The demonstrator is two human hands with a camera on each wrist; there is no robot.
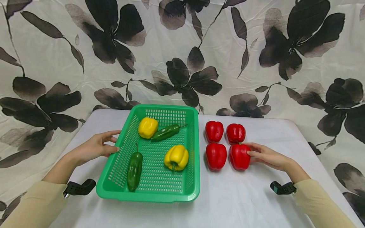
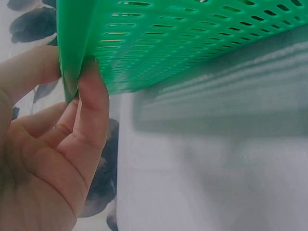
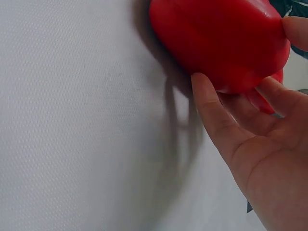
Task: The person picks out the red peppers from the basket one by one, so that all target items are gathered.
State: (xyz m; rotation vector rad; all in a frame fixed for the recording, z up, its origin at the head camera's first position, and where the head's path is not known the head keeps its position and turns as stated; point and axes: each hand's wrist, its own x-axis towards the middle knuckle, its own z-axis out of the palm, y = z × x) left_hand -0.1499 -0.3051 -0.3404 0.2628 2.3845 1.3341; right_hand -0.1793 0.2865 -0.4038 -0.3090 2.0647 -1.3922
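Note:
My left hand (image 1: 98, 147) pinches the left rim of a green plastic basket (image 1: 114, 167); in the left wrist view its fingers are bent against the rim's underside. Inside the basket lie a yellow bell pepper (image 1: 148, 127) at the back, another yellow bell pepper (image 1: 176, 157) at right, a green chili pepper (image 1: 165, 132) and a second green chili pepper (image 1: 134, 171). To the right, my right hand (image 1: 266, 155) holds the right side of a red bell pepper (image 1: 239, 158), thumb and fingertips spread around it. That pepper still sits on the table, seen close in the right wrist view.
Three more red bell peppers stand close by: front left (image 1: 216, 156), back left (image 1: 214, 131) and back right (image 1: 235, 133). A white-covered table (image 1: 228, 199) bears everything. Behind its far edge hangs a cloth with dark flowers (image 1: 182, 79).

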